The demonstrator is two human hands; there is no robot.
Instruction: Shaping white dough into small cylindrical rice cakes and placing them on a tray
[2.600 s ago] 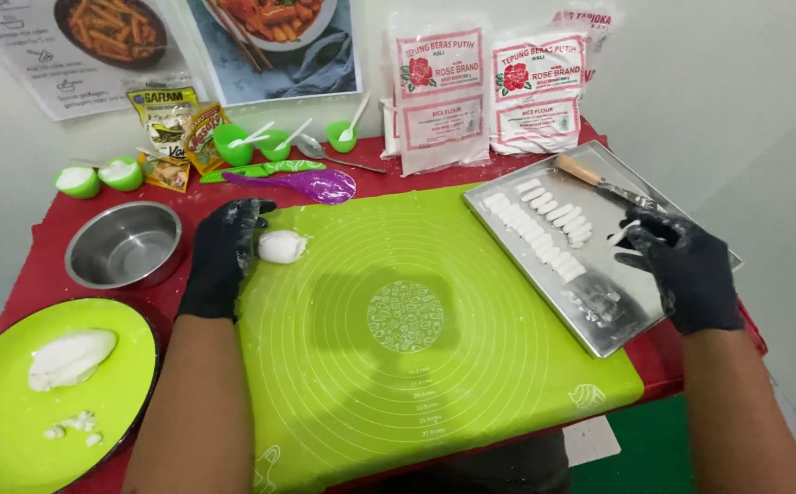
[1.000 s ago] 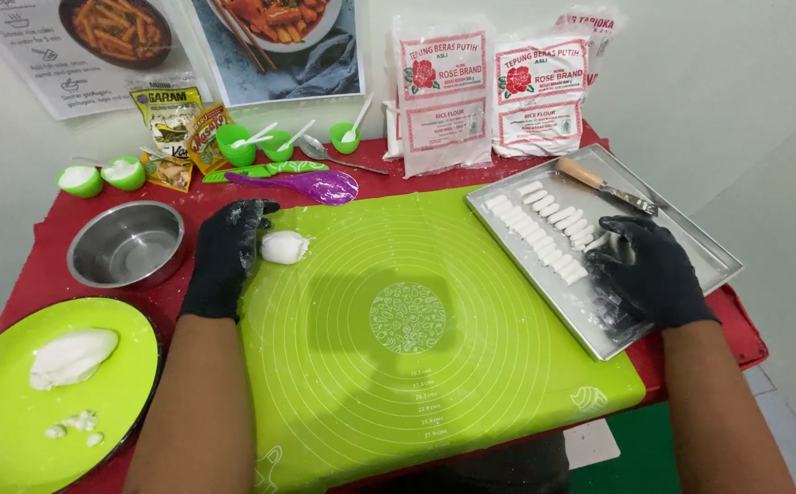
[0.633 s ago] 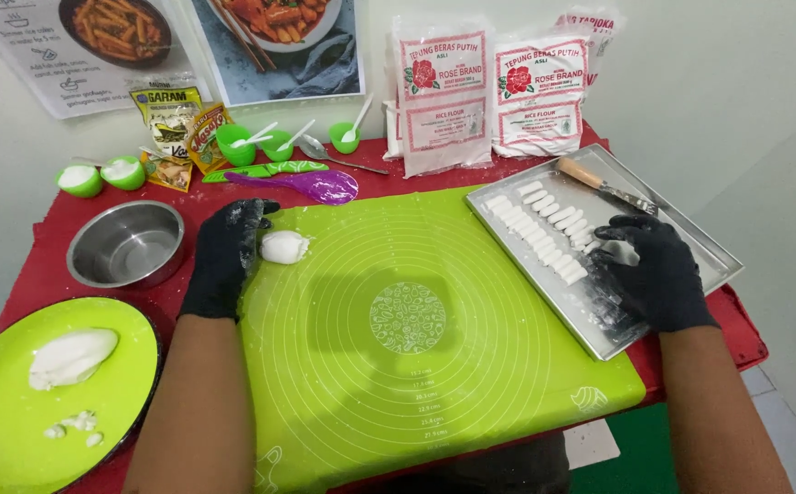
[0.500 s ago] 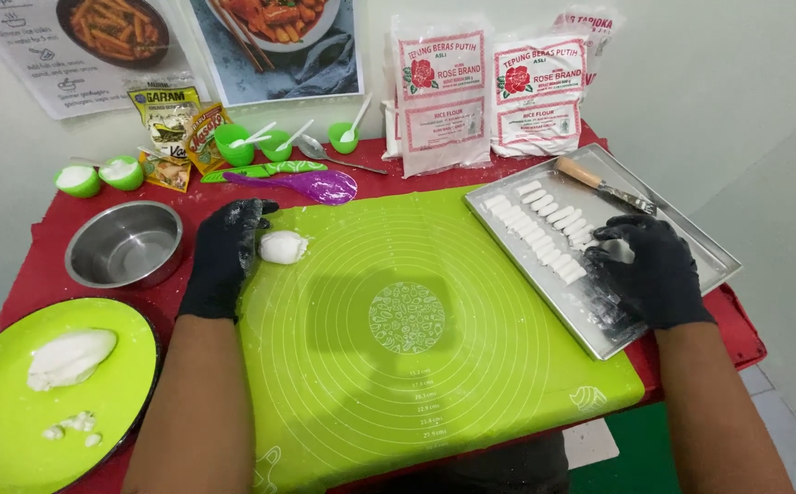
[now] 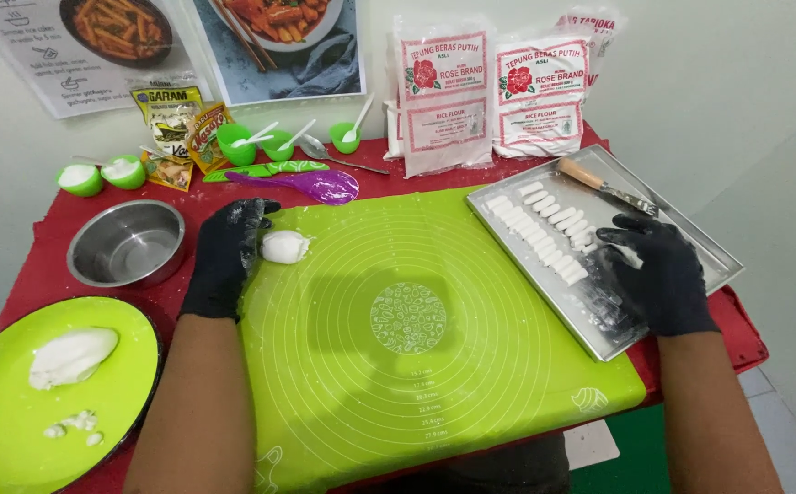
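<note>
We judge the work well along but not finished: two rows of short white dough sticks [image 5: 546, 230] already lie side by side on the metal tray [image 5: 690, 240], while a small ball of dough [image 5: 284, 247] still waits on the green mat [image 5: 434, 366] and a bigger lump of dough [image 5: 70, 355] sits on the green plate [image 5: 14, 430] with a few crumbs beside it. Our right hand [image 5: 656, 274], in a black glove, rests on the tray just beside the near end of the sticks, fingers spread and loosely bent, gripping nothing that we can see. Our left hand [image 5: 226, 258], also gloved, lies flat at the mat's edge with its fingers together, touching or nearly touching the ball, not closed around it. A wooden-handled knife [image 5: 604, 186] lies on the far part of the tray, apart from the sticks. Around us on the red desk [image 5: 50, 229] stand an empty steel bowl [image 5: 127, 243], small green cups [image 5: 250, 143] with spoons, a purple scraper [image 5: 310, 184], spice sachets [image 5: 178, 128] and two flour bags [image 5: 489, 91] against the wall. The middle of the mat is free, so nothing blocks the way between ball and tray.
</note>
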